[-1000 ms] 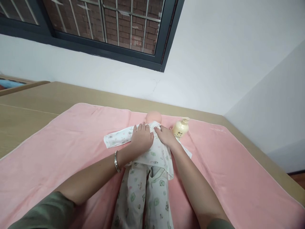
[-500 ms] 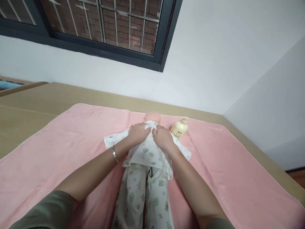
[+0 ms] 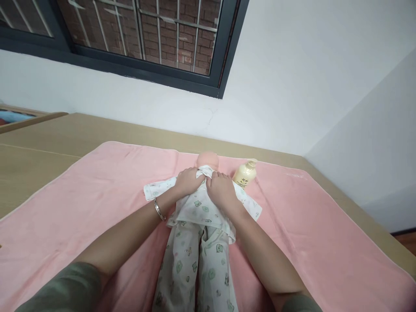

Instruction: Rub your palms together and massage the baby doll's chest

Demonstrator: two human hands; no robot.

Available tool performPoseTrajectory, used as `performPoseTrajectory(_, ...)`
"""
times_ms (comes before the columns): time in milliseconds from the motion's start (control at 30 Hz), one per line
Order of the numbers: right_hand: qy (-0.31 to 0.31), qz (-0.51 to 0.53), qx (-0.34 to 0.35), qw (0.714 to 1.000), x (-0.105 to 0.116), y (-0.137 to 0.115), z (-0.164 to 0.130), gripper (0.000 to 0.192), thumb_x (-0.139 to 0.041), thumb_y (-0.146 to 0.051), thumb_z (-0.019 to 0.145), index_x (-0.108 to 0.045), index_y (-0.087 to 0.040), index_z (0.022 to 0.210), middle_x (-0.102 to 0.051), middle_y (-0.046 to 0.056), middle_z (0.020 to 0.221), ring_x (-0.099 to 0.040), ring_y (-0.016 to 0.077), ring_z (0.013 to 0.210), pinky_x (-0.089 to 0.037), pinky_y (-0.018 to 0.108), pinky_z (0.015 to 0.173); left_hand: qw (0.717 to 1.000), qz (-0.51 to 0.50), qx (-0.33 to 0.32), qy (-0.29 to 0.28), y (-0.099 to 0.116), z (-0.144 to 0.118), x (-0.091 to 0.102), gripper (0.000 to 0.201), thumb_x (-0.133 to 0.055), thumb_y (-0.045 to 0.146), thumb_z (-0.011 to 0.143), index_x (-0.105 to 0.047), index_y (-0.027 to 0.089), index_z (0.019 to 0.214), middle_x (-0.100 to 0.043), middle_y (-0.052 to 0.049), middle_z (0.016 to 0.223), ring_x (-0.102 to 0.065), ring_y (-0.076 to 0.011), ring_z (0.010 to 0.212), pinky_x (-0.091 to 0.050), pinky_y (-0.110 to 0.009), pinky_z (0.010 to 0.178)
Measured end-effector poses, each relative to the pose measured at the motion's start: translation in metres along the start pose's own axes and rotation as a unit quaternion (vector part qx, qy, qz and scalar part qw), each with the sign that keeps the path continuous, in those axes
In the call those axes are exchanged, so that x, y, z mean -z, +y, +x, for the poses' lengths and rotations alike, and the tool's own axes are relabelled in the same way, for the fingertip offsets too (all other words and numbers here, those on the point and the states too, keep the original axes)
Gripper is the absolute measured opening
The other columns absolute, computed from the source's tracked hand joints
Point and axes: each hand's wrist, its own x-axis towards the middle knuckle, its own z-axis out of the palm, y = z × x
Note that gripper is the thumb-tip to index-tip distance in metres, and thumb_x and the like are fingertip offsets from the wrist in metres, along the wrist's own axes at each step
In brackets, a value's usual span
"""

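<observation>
A baby doll [image 3: 208, 159] lies on its back on a pink blanket [image 3: 130, 164], its head toward the wall. White pyjamas with green prints cover it: a top [image 3: 201, 210] with both sleeves spread sideways, and trousers [image 3: 212, 268] running toward me. My left hand [image 3: 189, 182] has its thumb and fingers closed on the top's neckline, left of the middle. Close beside it, my right hand [image 3: 221, 188] grips the same neckline on the right. The cloth between my thumbs is bunched up under the doll's head. The doll's face is hidden.
A pale yellow pump bottle [image 3: 245, 174] lies tilted on the blanket just right of the doll's head. The wooden surface [image 3: 97, 125] borders a white wall [image 3: 260, 108] with a dark-framed window [image 3: 182, 73] above. Another wall rises at the right.
Both hands stay at the neckline. The collar cloth is pulled up slightly and bunched more between the thumbs. The sleeves have shifted a little to the right.
</observation>
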Motion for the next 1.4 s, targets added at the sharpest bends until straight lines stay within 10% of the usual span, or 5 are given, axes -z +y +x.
performPoseTrajectory(800,0.007,0.115,-0.052,0.992,-0.005,0.024,0.016,0.046,-0.04,-0.046,0.1,-0.065,-0.013,0.119,-0.071,0.019,0.119,-0.065,0.0326,0.115,-0.045,0.04,0.097,0.983,-0.095,-0.017,0.157,-0.011,-0.005,-0.026,0.036,-0.044,0.036,0.094,-0.071,0.017,0.11,-0.074,-0.013,0.113,-0.065,-0.0307,0.11,-0.047,-0.045,0.1)
performPoseTrajectory(1000,0.194,0.166,0.031,0.966,-0.005,0.004,0.0,0.054,-0.045,-0.029,0.097,-0.045,-0.01,0.147,-0.049,0.018,0.154,-0.042,0.0286,0.144,-0.032,0.042,0.119,0.976,-0.129,-0.029,0.175,-0.016,-0.006,-0.03,0.042,-0.037,0.034,0.095,-0.07,0.015,0.113,-0.073,-0.014,0.114,-0.063,-0.0307,0.111,-0.046,-0.046,0.102)
performPoseTrajectory(1400,0.14,0.129,0.054,0.98,-0.011,-0.002,-0.006,0.05,-0.043,-0.03,0.1,-0.051,-0.011,0.146,-0.04,0.019,0.16,-0.032,0.0322,0.151,-0.02,0.055,0.123,0.975,-0.135,-0.034,0.173,-0.017,-0.005,-0.031,0.042,-0.036,0.03,0.093,-0.069,0.015,0.115,-0.073,-0.014,0.117,-0.063,-0.0307,0.114,-0.045,-0.047,0.105)
